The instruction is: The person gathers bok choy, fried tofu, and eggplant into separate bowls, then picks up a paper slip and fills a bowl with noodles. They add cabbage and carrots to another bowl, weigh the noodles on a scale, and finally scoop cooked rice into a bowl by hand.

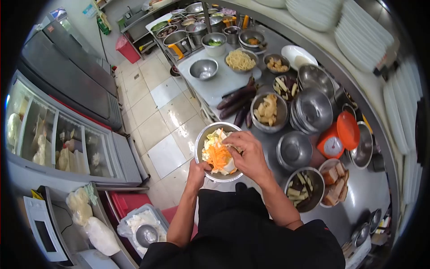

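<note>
A metal bowl [199,150] is held in front of my body over the floor by my left hand [196,174], its thumb over the rim and its fingers hidden underneath. Inside lie shredded carrot [218,157] and pale cut cabbage [213,140]. My right hand [251,154] reaches over the bowl's right side, fingers curled towards the thumb just above the cabbage. Whatever is between those fingertips is too small to make out.
To the right, the steel counter carries eggplants [234,101], noodles [240,59], a bowl of pale chunks [267,110], stacked bowls [313,107], an orange scale [332,145] and pork pieces [333,181]. A glass-topped freezer [67,141] stands left. Plates [363,36] line the overhead shelf.
</note>
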The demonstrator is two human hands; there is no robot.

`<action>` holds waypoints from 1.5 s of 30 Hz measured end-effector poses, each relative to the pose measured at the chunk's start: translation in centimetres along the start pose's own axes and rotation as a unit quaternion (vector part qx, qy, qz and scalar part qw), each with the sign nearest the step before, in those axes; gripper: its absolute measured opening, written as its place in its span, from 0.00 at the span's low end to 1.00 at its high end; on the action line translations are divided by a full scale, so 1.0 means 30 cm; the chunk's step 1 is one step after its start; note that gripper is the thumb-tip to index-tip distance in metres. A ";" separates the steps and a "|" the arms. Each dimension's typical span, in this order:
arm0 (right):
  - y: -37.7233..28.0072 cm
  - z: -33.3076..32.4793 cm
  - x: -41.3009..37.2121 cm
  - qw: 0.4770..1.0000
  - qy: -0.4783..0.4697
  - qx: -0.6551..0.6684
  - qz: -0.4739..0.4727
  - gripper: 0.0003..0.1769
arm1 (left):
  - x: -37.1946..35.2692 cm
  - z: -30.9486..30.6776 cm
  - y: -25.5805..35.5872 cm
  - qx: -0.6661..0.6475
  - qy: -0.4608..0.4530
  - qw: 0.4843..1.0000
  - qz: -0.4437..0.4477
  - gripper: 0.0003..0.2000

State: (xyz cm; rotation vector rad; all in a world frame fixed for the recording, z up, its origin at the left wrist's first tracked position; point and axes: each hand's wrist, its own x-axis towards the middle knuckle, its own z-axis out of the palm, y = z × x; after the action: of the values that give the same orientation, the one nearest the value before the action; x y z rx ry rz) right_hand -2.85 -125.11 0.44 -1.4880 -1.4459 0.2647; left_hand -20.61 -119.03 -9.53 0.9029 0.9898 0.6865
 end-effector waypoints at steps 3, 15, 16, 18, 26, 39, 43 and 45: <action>0.025 0.041 0.140 0.988 -0.055 0.092 0.108 0.09 | 0.137 -0.010 0.068 -0.036 0.031 0.998 0.038 0.11; 0.173 0.116 0.767 0.973 0.205 -0.052 0.090 0.04 | 0.866 -0.284 0.512 0.131 -0.059 0.986 0.090 0.08; 0.146 0.069 0.864 0.970 0.217 -0.110 0.020 0.04 | 0.924 -0.305 0.562 0.147 -0.070 0.983 0.087 0.09; 0.085 -0.024 1.084 0.952 0.246 -0.177 -0.028 0.06 | 1.018 -0.297 0.692 0.164 -0.084 0.979 0.089 0.09; 0.008 -0.238 1.768 0.773 0.292 -0.522 -0.213 0.14 | 1.387 -0.369 0.844 0.096 -0.111 0.987 0.072 0.10; 0.306 -0.132 2.238 0.793 0.027 -0.608 -0.018 0.12 | 1.546 -0.383 0.665 0.056 -0.048 0.996 -0.051 0.08; 0.196 -0.163 2.269 0.790 -0.002 -0.612 0.028 0.12 | 1.506 -0.396 0.674 0.086 -0.053 0.994 -0.037 0.08; 0.208 -0.181 2.279 0.818 0.013 -0.570 -0.079 0.10 | 1.524 -0.404 0.661 0.087 -0.062 0.993 -0.050 0.08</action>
State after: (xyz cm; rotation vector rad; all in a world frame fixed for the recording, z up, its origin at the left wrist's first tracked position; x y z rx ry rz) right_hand 22.84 -68.53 30.10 -2.2289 -1.7807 -0.8980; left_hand -15.02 -68.20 -13.57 1.0284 0.9871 0.4598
